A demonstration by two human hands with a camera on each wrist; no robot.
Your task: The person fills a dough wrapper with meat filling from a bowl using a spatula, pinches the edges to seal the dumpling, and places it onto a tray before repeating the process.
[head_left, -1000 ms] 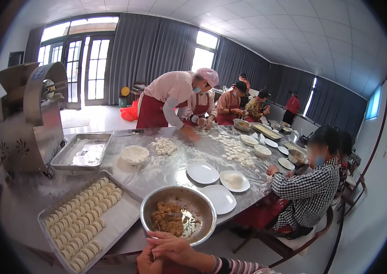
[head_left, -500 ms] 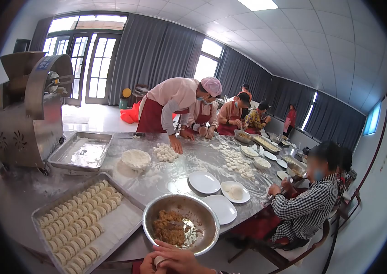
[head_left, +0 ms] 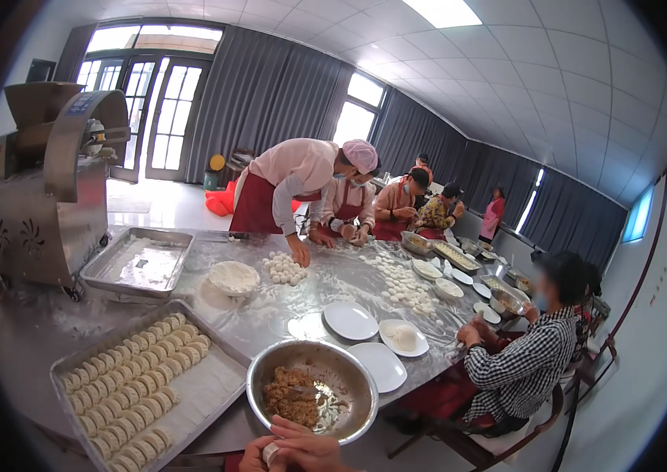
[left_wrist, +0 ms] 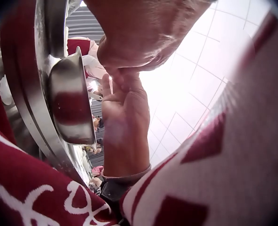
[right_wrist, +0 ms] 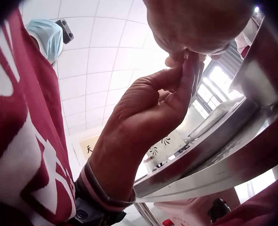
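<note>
Low in the head view my two hands meet at the near table edge, just below a steel bowl [head_left: 355,371] of brown filling [head_left: 290,395]. A small white dumpling [head_left: 270,453] shows between them. My left hand [head_left: 254,458] holds it from the left, while my right hand [head_left: 310,448] pinches at it from the other side with its fingers lying across. In the left wrist view the right hand [left_wrist: 127,127] reaches up to the left fingers. From the right wrist, the left hand [right_wrist: 150,106] is seen rising to the right fingers, which hide the dumpling there.
Left of the bowl lies a tray [head_left: 209,379] with rows of dumplings [head_left: 125,385]. White plates [head_left: 385,367] stand to its right. Farther back are dough balls [head_left: 284,268], a flour bowl [head_left: 234,278] and a steel machine [head_left: 58,197]. Several people work around the table.
The view has tilted, and my hands sit slightly lower in it. The white dumpling between them shows more now. Across the table, a person's hand has moved left to the dough balls.
</note>
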